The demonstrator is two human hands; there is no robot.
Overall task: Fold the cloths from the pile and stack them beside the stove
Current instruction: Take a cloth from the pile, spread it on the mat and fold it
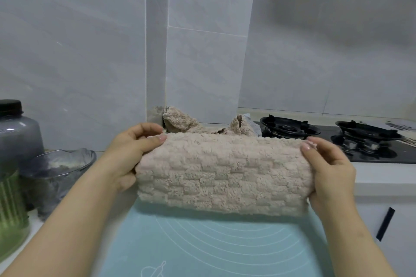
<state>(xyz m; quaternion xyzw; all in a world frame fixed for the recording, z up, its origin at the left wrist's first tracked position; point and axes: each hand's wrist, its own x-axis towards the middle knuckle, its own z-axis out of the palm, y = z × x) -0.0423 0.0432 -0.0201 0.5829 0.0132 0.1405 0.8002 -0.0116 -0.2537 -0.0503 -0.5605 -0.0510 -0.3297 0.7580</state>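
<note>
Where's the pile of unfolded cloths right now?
Head view, centre: the cloth pile lies against the wall corner, behind the held beige cloth, left of the stove.

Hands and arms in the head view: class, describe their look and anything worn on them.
The left hand and right hand are bare: no gloves, rings or watch show. The left forearm and right forearm are uncovered to the frame's edge, no sleeve in view. Nails on the fingers look short and glossy, perhaps polished pale pink.
</note>
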